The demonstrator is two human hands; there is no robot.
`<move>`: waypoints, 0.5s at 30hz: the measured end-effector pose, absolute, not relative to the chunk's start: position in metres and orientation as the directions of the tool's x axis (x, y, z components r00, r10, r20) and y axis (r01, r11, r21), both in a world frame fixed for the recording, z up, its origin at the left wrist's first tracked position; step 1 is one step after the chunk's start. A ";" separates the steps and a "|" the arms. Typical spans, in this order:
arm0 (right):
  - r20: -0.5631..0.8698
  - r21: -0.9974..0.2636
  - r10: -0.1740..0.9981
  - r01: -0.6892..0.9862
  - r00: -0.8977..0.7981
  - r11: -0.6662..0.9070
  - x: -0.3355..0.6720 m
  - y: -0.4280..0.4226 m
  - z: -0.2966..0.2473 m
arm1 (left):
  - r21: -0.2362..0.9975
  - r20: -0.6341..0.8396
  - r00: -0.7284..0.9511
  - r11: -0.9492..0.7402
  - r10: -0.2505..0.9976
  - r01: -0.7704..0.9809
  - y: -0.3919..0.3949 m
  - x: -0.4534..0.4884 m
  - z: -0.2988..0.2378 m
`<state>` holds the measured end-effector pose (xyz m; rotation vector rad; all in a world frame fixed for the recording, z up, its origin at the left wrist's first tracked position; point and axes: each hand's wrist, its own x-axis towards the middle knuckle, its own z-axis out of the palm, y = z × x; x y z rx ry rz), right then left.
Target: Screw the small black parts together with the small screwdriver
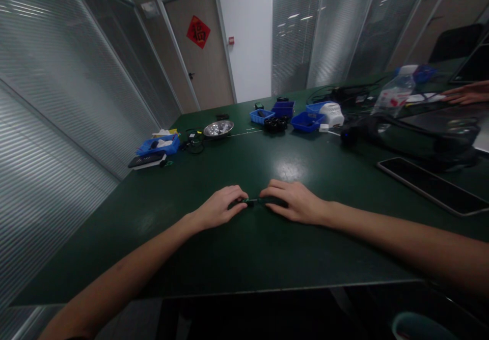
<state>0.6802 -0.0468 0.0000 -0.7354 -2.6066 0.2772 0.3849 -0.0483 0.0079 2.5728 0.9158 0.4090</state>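
Both my hands rest on the dark green table (244, 258), fingertips meeting near its middle. My left hand (219, 208) is curled in a pinch on one end of a small dark part with a green bit (251, 201). My right hand (296, 201) has its fingers closed over the other end of the same small part. The part is tiny and mostly hidden by the fingers, so I cannot make out what it is.
Blue bins (307, 121) and a metal bowl (218, 128) stand along the far edge, with a white device (331, 113) and a plastic bottle (395, 93). A black bag (416, 139) and a tablet (433, 185) lie at right. Another person's hand (468, 93) rests far right.
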 end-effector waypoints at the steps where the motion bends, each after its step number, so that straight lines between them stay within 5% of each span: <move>1: 0.333 -0.298 0.530 0.447 -0.780 0.844 0.680 -0.047 0.000 | 0.448 0.140 0.752 -0.718 0.644 0.532 -0.048 0.385 0.008; 8: 0.305 -0.251 0.480 0.417 -0.822 0.873 0.680 -0.047 -0.002 | 0.512 0.106 0.785 -0.711 0.610 0.483 -0.042 0.383 0.006; 15: 0.288 -0.023 0.398 0.409 -0.871 0.912 0.677 -0.057 0.001 | 0.563 0.027 0.809 -0.677 0.588 0.474 -0.035 0.380 0.010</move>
